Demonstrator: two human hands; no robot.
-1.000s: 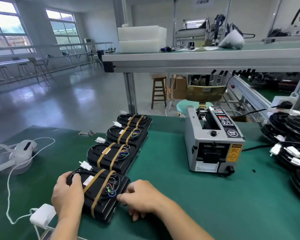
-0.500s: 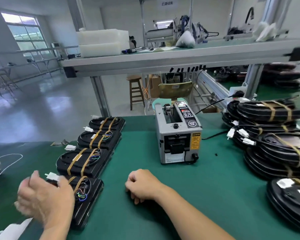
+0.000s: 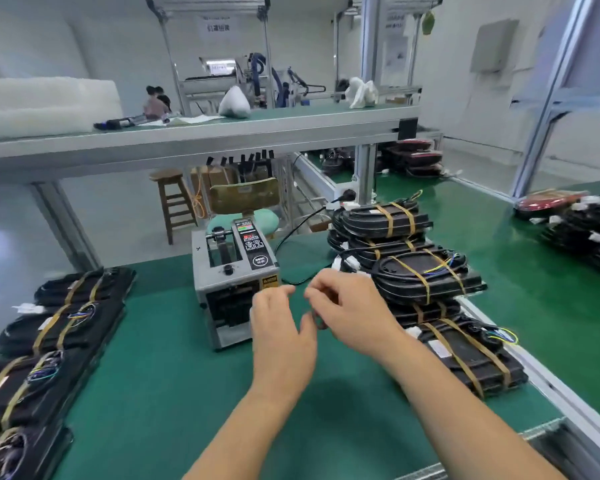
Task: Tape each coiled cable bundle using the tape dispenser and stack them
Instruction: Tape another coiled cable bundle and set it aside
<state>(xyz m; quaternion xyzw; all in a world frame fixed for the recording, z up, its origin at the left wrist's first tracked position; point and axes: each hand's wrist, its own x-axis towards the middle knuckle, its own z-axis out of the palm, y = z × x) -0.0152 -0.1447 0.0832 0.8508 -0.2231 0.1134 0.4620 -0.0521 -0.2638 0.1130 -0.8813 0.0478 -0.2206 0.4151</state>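
The tape dispenser (image 3: 234,282) stands on the green mat (image 3: 174,393) a little left of the frame's middle, its outlet facing me. My left hand (image 3: 281,330) hangs in the air just to the lower right of that outlet, overlapping the machine's front corner in the picture. Its fingers are relaxed and slightly bent, and it holds nothing I can see. My right hand (image 3: 352,308) is raised just beside it to the right, fingertips almost meeting the left hand's. Its fingers are curled inward with thumb and forefinger close together, but the blur hides whether they pinch a piece of tape.

Directly behind and right of my right hand rises the stack of taped cable bundles (image 3: 426,277), black coils crossed by tan tape bands. One more taped bundle (image 3: 471,358) lies flat at the stack's foot, toward the lower right.

Along the left edge of the frame runs a row of taped bundles (image 3: 61,327), well apart from both hands. A black power cord (image 3: 291,233) leads away behind the dispenser. Farther back, a wooden stool (image 3: 172,199) stands beneath an upper shelf (image 3: 205,136).
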